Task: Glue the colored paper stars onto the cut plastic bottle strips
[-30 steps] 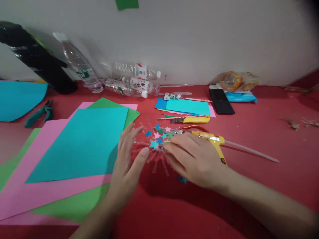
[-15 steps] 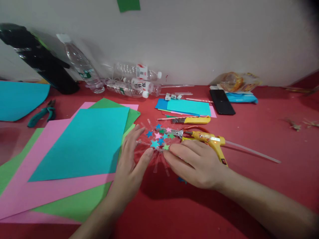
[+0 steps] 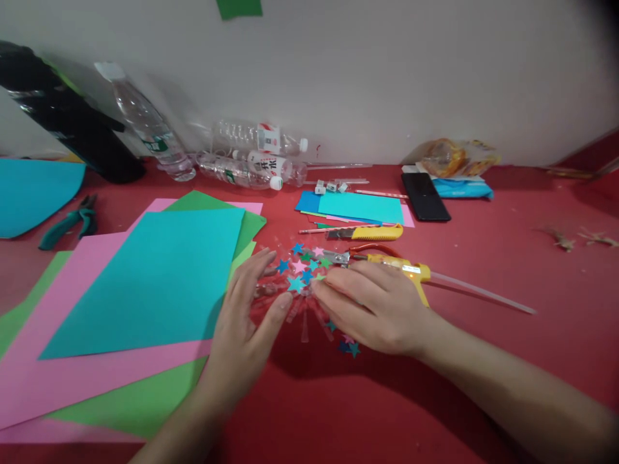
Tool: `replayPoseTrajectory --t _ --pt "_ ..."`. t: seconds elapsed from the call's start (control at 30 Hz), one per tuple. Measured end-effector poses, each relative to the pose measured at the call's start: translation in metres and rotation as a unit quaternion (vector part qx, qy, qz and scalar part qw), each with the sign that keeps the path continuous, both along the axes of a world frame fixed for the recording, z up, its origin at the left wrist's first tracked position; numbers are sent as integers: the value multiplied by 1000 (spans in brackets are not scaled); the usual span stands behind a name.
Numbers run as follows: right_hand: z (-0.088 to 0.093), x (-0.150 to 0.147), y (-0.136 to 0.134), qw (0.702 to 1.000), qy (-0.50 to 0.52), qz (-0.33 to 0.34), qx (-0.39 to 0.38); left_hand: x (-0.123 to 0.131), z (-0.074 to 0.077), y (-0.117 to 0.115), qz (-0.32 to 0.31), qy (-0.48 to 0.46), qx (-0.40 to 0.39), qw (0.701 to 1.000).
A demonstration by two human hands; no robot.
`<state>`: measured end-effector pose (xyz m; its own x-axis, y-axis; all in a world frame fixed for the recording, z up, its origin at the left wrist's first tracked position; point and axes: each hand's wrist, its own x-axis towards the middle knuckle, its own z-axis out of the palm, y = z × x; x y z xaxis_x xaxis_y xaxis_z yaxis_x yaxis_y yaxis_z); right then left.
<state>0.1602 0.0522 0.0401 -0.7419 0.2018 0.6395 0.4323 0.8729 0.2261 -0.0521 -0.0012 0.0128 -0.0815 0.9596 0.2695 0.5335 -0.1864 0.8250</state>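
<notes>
A clear plastic piece [image 3: 304, 327] with thin strips spreading outward carries several small paper stars [image 3: 298, 265] in blue, pink, green and teal. At its left edge is my left hand [image 3: 249, 306], thumb and fingers apart around the strips. My right hand [image 3: 374, 306] is on its right side with the fingertips pressed together at a light green star [image 3: 320, 278]; what they pinch, if anything, is hidden. More loose stars [image 3: 354, 349] lie on the red table just below my right hand.
Coloured sheets [image 3: 145, 277] lie at left beside pliers [image 3: 70, 222]. A yellow glue gun [image 3: 420, 272], red-handled scissors [image 3: 341, 258] and a cutter [image 3: 377, 232] lie near my right hand. Bottles [image 3: 261, 138], paper strips [image 3: 360, 206] and a phone [image 3: 425, 196] are along the wall.
The whole view has shifted slightly, moving most things a little left. More loose stars show below my right hand. Both hands stay around the clear piece.
</notes>
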Motion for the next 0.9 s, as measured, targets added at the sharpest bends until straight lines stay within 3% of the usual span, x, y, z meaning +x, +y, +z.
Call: replayPoseTrajectory --t 0.1,0.27,0.57,0.8,0.9 --pt "-3 4 3 998 -13 10 55 1 0 1 1 2 -2 1000" --pt "-3 6 5 999 -4 27 44 0 -1 1 2 1 -3 1000" --pt "1 -1 7 995 29 34 -89 -1 -3 3 0 4 1 1000" --pt "5 7 6 996 -33 78 32 -1 -3 2 2 11 -8 1000" --pt "7 7 4 994 -45 86 41 2 -4 1 -1 10 -12 1000"
